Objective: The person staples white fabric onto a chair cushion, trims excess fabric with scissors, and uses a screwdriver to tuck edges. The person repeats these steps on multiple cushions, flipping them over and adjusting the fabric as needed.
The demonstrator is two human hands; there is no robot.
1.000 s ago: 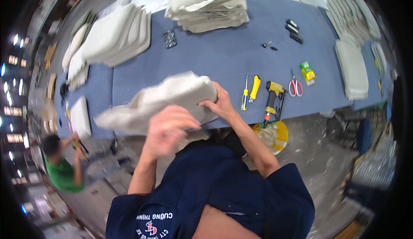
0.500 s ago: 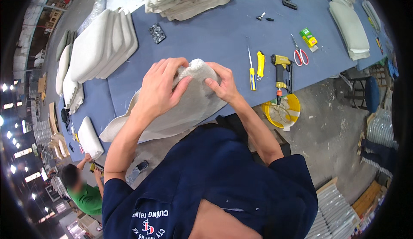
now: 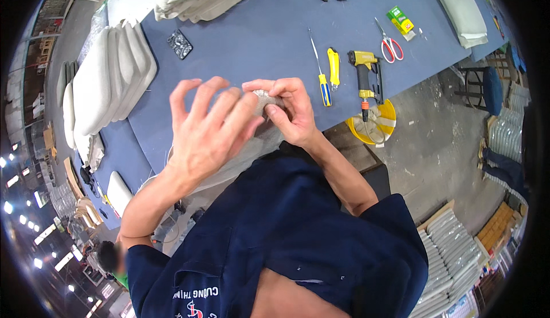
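The fabric (image 3: 252, 144) is at the table's (image 3: 269, 43) near edge, its long axis running leftward and bodyward from the corner pinched in the right hand (image 3: 293, 114), beneath the left hand (image 3: 205, 132), fingers splayed beside that corner, their hold unclear.

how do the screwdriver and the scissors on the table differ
The screwdriver has one straight yellow-and-blue handle; the scissors have two red-and-white loops. The screwdriver lies left of the pneumatic tool, the scissors right of it. Both lie on the table, handles toward its near edge.
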